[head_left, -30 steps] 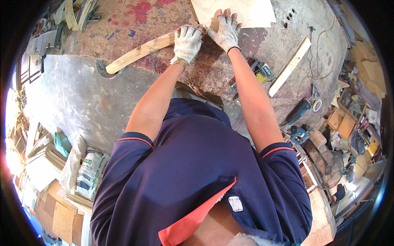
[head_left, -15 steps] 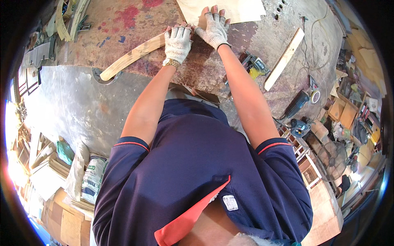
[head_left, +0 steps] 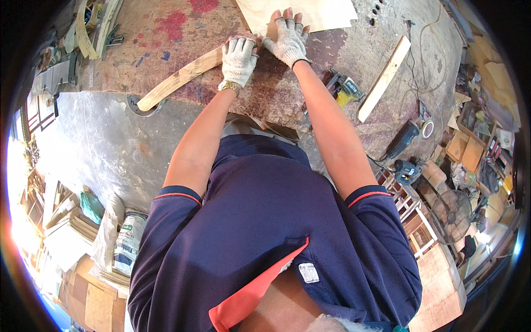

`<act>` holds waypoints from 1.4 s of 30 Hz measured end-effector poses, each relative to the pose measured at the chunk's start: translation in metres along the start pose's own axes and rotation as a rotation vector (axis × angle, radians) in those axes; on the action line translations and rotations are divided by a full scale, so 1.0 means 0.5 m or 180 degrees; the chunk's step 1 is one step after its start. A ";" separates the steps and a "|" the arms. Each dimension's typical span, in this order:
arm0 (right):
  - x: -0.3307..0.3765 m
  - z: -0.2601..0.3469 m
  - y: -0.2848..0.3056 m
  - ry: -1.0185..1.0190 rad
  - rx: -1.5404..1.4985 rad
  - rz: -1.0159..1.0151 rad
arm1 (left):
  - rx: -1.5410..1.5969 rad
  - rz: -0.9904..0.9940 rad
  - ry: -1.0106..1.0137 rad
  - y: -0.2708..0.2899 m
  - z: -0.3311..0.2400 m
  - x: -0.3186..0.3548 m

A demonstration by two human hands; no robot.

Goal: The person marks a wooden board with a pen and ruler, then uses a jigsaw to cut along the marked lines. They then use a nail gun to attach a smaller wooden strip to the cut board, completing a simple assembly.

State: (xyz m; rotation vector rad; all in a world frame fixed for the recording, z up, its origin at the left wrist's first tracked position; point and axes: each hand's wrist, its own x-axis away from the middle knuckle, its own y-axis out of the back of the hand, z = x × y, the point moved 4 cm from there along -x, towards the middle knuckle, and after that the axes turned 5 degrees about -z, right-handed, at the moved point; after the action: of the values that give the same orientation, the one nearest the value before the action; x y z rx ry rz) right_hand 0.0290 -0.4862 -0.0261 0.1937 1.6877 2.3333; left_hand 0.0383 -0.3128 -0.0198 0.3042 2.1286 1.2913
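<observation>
Both my hands wear whitish knitted gloves with bare fingertips. My left hand point(head_left: 239, 60) is closed over the far right end of a curved wooden strip point(head_left: 180, 79), its fingers bent across the wood; a watch is on that wrist. The strip's other end reaches left, over the table's near edge. My right hand point(head_left: 287, 40) lies flat with fingers spread, fingertips on the lower edge of a pale plywood sheet point(head_left: 326, 14) and the palm over the worn tabletop point(head_left: 199, 47). The two thumbs are close together.
Right of my right forearm lie a green-and-grey power tool point(head_left: 347, 91) and a straight wooden strip point(head_left: 384, 80). Farther right are a dark power tool point(head_left: 404, 139), cords and a fan point(head_left: 451, 209). More curved strips point(head_left: 108, 27) lie at far left, near a metal machine part point(head_left: 60, 74).
The view has shifted very slightly. My left fingers look a little more bent over the curved strip; the right hand stays in place on the plywood's edge.
</observation>
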 end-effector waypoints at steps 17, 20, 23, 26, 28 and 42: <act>-0.002 -0.006 -0.009 0.0048 0.0023 -0.0028 | 0.0262 0.0083 0.0151 0.016 -0.004 -0.003; -0.003 -0.005 -0.007 0.0067 0.0030 -0.0051 | 0.0214 -0.0012 0.0054 0.019 -0.008 -0.006; -0.003 -0.006 -0.007 0.0056 -0.0045 -0.0046 | 0.0310 -0.0141 -0.0020 0.024 -0.011 -0.008; -0.001 -0.006 -0.009 0.0035 -0.0122 -0.0024 | 0.0267 -0.0063 -0.0081 0.025 -0.012 -0.008; -0.001 -0.005 -0.007 0.0051 -0.0160 -0.0043 | 0.0238 -0.0099 -0.0127 0.026 -0.014 -0.008; 0.360 -0.160 0.234 -0.2847 -0.1547 -0.2392 | 0.0168 0.0094 -0.0089 0.028 -0.016 -0.007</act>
State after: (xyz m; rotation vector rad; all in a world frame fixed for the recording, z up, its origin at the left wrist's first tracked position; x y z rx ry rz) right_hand -0.1790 -0.5431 0.0518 0.3561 0.5830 1.6088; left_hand 0.0344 -0.3133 -0.0036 0.3752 2.1447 1.2418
